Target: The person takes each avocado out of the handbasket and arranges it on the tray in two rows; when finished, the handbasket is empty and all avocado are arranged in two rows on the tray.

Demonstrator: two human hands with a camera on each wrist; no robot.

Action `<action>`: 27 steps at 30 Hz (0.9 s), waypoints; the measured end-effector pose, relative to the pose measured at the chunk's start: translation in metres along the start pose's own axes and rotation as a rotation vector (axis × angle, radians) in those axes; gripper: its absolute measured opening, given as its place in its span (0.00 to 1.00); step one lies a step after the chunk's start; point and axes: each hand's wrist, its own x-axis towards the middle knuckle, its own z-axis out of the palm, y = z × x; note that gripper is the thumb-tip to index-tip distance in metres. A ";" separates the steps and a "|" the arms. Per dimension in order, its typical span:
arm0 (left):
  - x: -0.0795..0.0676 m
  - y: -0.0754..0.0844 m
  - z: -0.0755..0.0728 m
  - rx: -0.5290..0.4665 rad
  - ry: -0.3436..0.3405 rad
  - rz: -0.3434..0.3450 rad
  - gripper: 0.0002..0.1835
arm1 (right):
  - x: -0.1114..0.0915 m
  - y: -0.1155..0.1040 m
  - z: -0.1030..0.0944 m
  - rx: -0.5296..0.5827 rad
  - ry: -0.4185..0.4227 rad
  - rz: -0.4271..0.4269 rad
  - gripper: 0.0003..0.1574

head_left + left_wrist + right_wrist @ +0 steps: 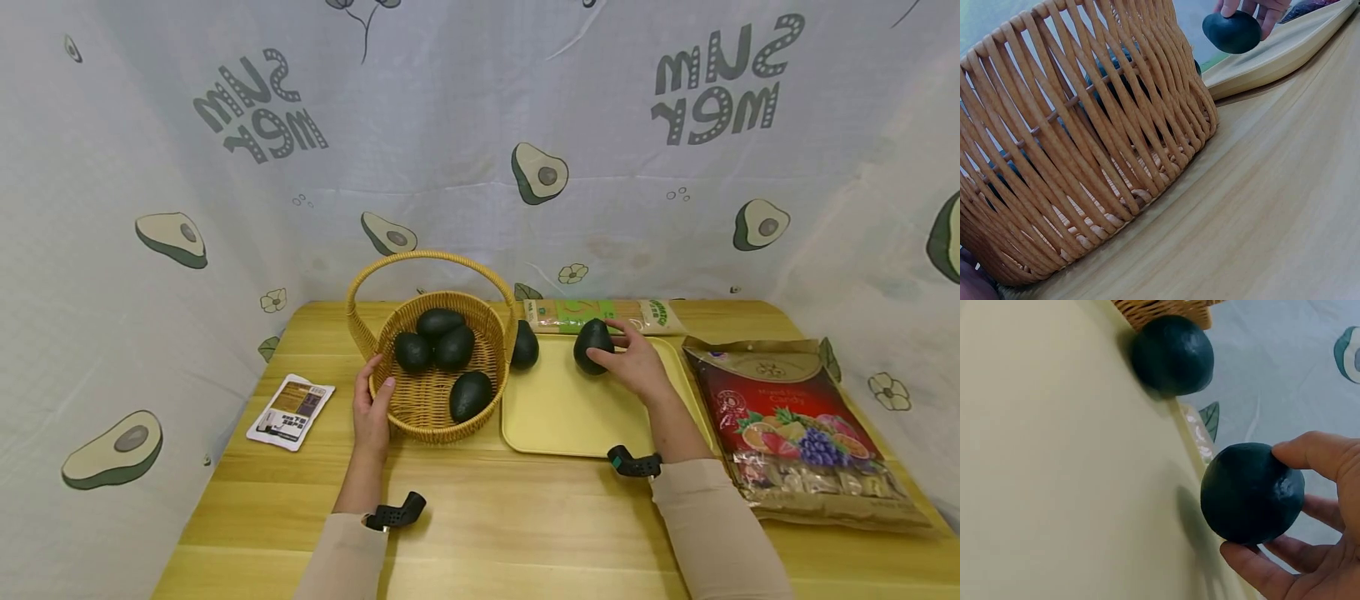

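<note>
My right hand grips a dark green avocado between thumb and fingers. In the right wrist view that avocado is held over the pale yellow tray, and a shadow falls on the tray below it. Another avocado lies at the tray's left end, beside the basket. On the left, my left hand holds the side of a round wicker basket, its thumb at the rim. Inside the basket are several avocados. The left wrist view shows the basket's woven wall close up.
Behind the tray lies a long pack of noodles. A large red and gold candy bag is at the right, against the tray's side. Left of the basket is a small white pouch. The basket's tall handle arches upward.
</note>
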 end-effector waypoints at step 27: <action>-0.001 -0.001 0.001 -0.013 0.007 0.013 0.26 | 0.009 0.007 0.007 -0.051 0.025 -0.005 0.44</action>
